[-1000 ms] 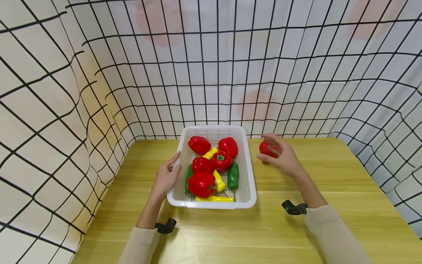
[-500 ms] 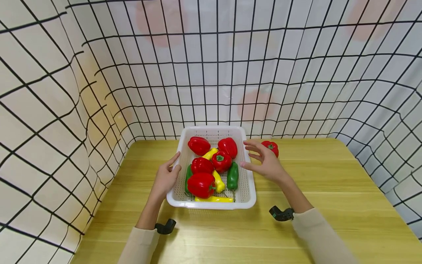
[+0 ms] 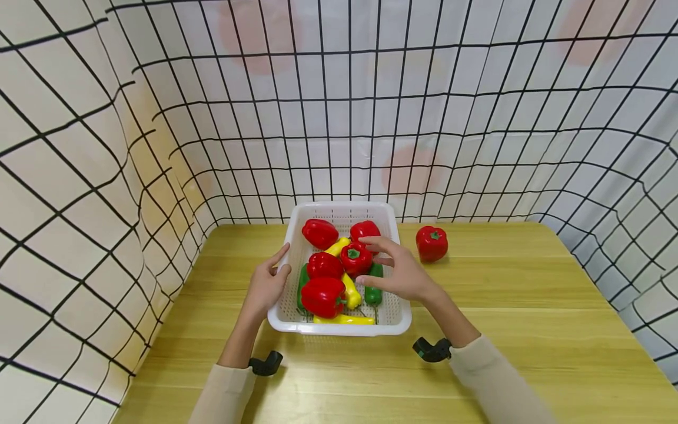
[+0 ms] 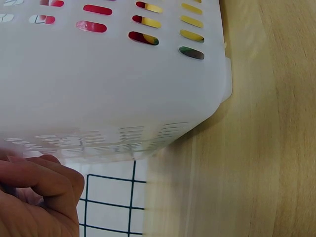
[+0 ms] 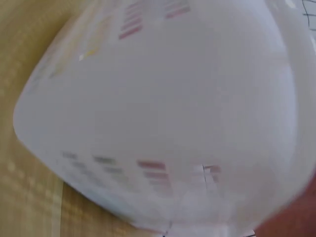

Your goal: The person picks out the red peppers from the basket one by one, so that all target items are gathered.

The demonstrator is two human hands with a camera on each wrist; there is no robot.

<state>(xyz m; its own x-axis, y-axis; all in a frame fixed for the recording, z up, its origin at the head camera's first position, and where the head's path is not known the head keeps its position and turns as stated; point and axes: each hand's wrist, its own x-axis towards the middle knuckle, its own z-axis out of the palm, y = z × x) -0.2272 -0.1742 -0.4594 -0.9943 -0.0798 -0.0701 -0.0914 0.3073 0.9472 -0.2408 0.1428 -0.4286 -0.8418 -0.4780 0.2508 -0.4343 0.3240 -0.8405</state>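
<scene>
Now one lone red pepper sits on the table to the right of the basket, apart from it, and all the other peppers I can see lie inside the basket. Five red peppers are in there, with yellow peppers under and between them, and two green peppers, one near the basket's left side and one near its right. The left hand holds the basket's left rim, with the thumb over the edge and other fingers curled under it. The right hand is over the right part of the basket. Its fingers and thumb are spread apart, with nothing in them, close to the middle red pepper; I can't tell if they touch it. It looks to me like the peppers are coming out one by one. If so, the job is just starting: one is out, and nearly all are left in the basket.
</scene>
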